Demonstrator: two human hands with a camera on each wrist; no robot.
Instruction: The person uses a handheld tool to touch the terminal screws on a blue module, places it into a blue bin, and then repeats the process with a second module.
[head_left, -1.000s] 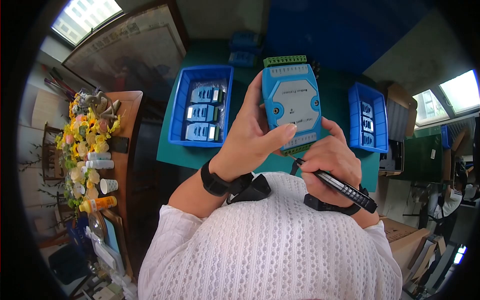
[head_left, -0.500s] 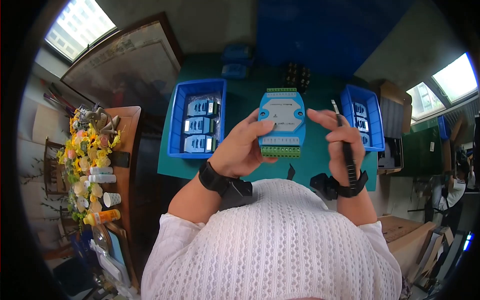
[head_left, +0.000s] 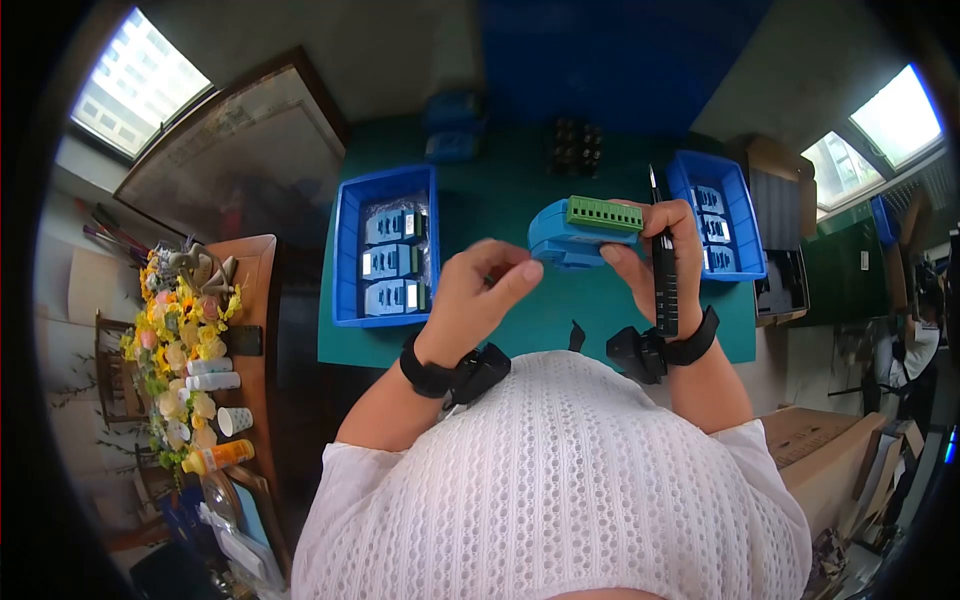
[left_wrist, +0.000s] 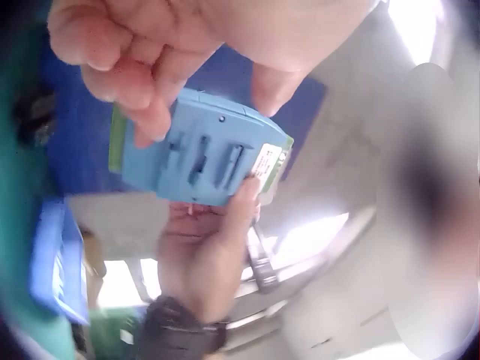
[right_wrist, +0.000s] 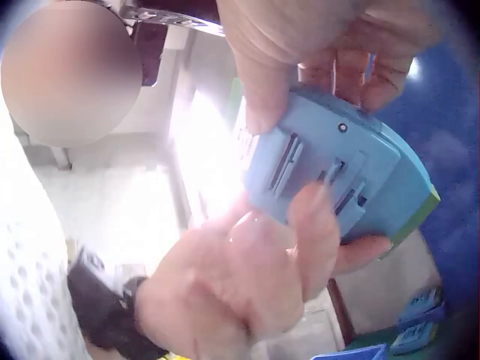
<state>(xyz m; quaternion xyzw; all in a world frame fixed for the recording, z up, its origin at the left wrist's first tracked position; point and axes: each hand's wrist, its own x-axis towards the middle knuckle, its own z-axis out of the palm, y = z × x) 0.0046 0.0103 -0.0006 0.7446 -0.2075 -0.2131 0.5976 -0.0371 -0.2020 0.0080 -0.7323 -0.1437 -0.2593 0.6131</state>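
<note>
In the head view the right hand (head_left: 672, 245) grips a blue module (head_left: 565, 232) by its right end, with a green terminal block (head_left: 605, 213) on the upper edge. The same hand holds a slim black tool (head_left: 665, 285), tip upward. At the module's left end is the left hand (head_left: 468, 305), fingers loosely bent; whether it touches is unclear. The left wrist view shows the module's slotted back (left_wrist: 199, 150) below the left hand (left_wrist: 187, 45). In the right wrist view a left-hand finger (right_wrist: 315, 217) lies over the back, under the right hand (right_wrist: 322, 45).
On the green table (head_left: 490, 205) stand a left blue bin (head_left: 345, 250) and a right blue bin (head_left: 745, 225), both holding blue modules. Dark parts (head_left: 575, 148) and more blue modules (head_left: 452, 145) lie at the back. Flowers and bottles occupy a wooden table (head_left: 262, 330) at left.
The module has tipped from label-up to edge-on and passed from the left hand's grip to the right hand's. The tool, earlier angled below the module, now points upward beside it.
</note>
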